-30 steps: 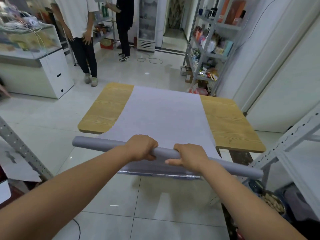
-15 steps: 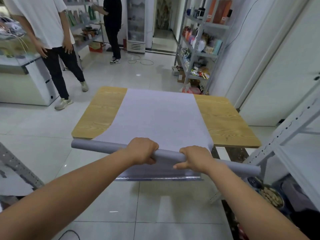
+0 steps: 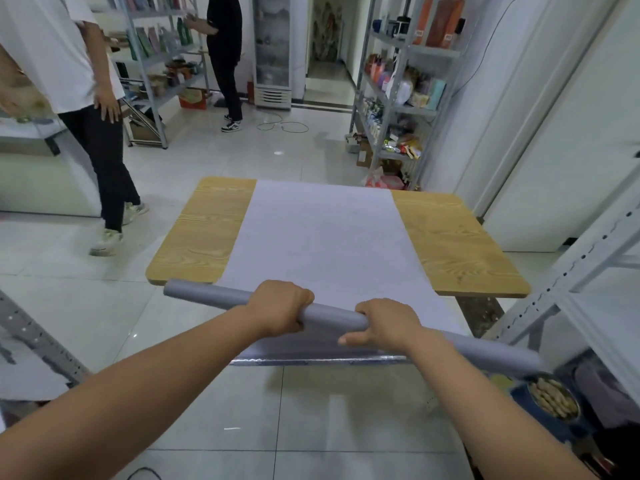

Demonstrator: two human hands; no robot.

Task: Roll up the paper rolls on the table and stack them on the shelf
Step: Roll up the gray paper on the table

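Table [image 3: 450, 244]: wood top. Sheet [image 3: 322, 237] lies flat down the table's middle and overhangs its near edge. Roll [image 3: 207, 295] sits slanted at that near edge, ends past the sheet. My left hand [image 3: 280, 308] and right hand [image 3: 384, 323] both clasp the roll mid-length.

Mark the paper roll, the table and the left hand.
paper roll [image 3: 207, 295]: head view, its bare left end.
table [image 3: 457, 254]: head view, bare wood, right side.
left hand [image 3: 281, 306]: head view, its back.
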